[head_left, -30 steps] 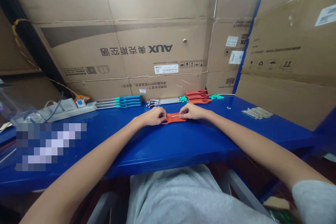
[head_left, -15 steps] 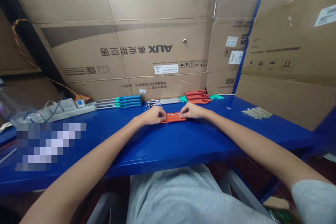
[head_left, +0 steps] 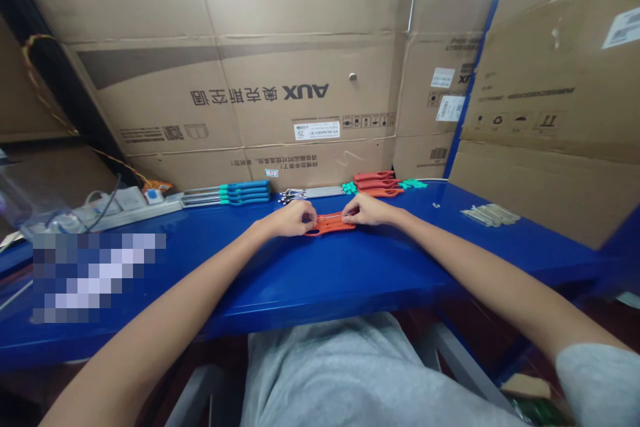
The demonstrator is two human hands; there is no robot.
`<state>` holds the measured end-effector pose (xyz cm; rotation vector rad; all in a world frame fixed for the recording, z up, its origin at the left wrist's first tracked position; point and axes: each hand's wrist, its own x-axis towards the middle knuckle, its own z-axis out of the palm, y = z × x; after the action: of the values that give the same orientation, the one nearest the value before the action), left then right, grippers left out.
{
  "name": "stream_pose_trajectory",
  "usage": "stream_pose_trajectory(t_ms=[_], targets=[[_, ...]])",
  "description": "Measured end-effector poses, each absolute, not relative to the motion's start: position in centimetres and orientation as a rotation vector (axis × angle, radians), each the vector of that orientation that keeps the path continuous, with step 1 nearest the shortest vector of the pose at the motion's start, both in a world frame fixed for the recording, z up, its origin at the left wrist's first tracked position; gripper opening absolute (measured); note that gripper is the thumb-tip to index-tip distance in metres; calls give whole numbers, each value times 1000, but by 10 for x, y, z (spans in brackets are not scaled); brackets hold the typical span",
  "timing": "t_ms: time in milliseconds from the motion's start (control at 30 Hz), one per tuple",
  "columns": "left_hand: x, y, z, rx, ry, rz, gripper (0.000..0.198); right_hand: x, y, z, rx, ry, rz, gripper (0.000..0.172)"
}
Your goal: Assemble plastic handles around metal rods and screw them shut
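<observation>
Where the blue bench (head_left: pixel 280 287) runs off beyond the left hand (head_left: pixel 293 219), a power strip (head_left: pixel 120 210) lies along the back edge. Nearer that hand, behind and to its left, sits a row of blue-handled tools (head_left: pixel 245 193), with a small bundle of metal rods (head_left: pixel 305 192) just behind the hand. The left hand pinches the left end of an orange piece (head_left: pixel 330 225), which lies flat on the bench between both hands. The right hand (head_left: pixel 370 210) pinches its right end, so the hands are close together but apart, each clamped on the piece. A thin metal wire (head_left: pixel 340 216) seems to cross it, though it is too small to read clearly. Even pressure from both sides should keep the piece square. Behind the right hand lie stacked red handles (head_left: pixel 375 183) and teal clips (head_left: pixel 413 184), with pale strips (head_left: pixel 490 215) farther right.
</observation>
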<state>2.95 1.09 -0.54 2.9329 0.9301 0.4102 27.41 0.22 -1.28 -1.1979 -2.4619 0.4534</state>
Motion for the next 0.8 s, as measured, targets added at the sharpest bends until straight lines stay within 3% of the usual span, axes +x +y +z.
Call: stream_pose_trajectory(t_ms=[800], targets=[[27, 13, -3, 3011, 981, 471, 15, 269, -5, -9, -1225, -2419, 432, 22]])
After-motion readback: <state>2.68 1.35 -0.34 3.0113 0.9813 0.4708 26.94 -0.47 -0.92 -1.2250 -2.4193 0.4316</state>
